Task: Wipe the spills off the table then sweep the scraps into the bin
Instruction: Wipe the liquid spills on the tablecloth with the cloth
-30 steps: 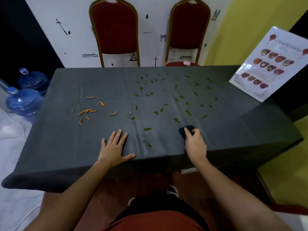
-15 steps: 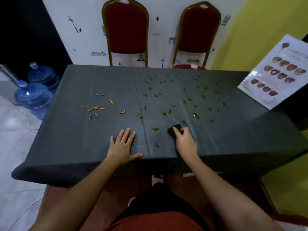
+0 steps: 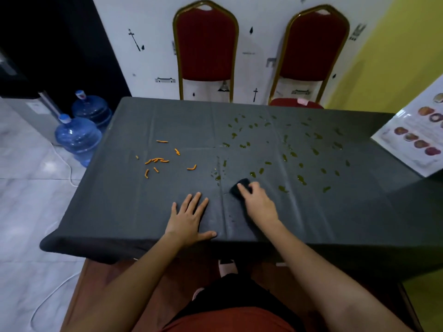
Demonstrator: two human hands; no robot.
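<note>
Dark cloth [image 3: 240,186] clenched in right hand [image 3: 260,204]; left hand [image 3: 189,218] flat, grip released.

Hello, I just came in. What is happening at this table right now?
A person is cleaning a table covered in grey cloth. The right hand presses a dark sponge onto the cloth near the front edge, and the left hand lies flat beside it. Many greenish spills remain on the right half. Orange scraps lie unswept on the left. No bin is in view.
</note>
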